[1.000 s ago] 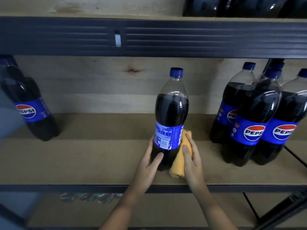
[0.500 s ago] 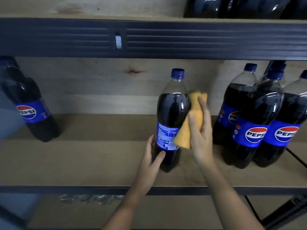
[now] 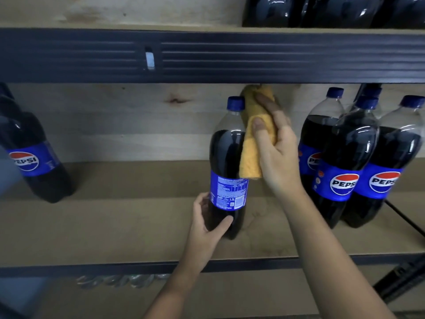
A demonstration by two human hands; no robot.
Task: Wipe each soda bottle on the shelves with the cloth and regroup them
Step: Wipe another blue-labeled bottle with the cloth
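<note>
On the middle shelf (image 3: 115, 231), near its front edge, a soda bottle (image 3: 228, 166) stands upright with its long axis vertical, its blue cap (image 3: 235, 103) pointing up toward the dark metal beam (image 3: 230, 56) above and its base resting on the board. Its blue label faces the camera with the printed back panel rather than the logo. The left hand (image 3: 208, 226) grips the lower body of this bottle, thumb across the front and fingers curled round the left side. The right hand (image 3: 276, 153) holds a yellow cloth (image 3: 251, 155) and presses it against the right side of the bottle's shoulder and neck; the cloth hangs lengthwise along the bottle, its top bunched just beside the cap and its lower end reaching the top of the label. The two hands are apart, one low and one high on the same bottle. To the right, a cluster of upright bottles (image 3: 345, 162) stands close together, logos facing forward, well apart from the held one. At the far left a single bottle (image 3: 34, 157) appears to lean, its top tilted leftward in the wide-angle view. More dark bottles (image 3: 322, 10) sit on the upper shelf at top right. Below the shelf edge, something pale and shiny (image 3: 122, 279) is visible but too blurred to identify.
</note>
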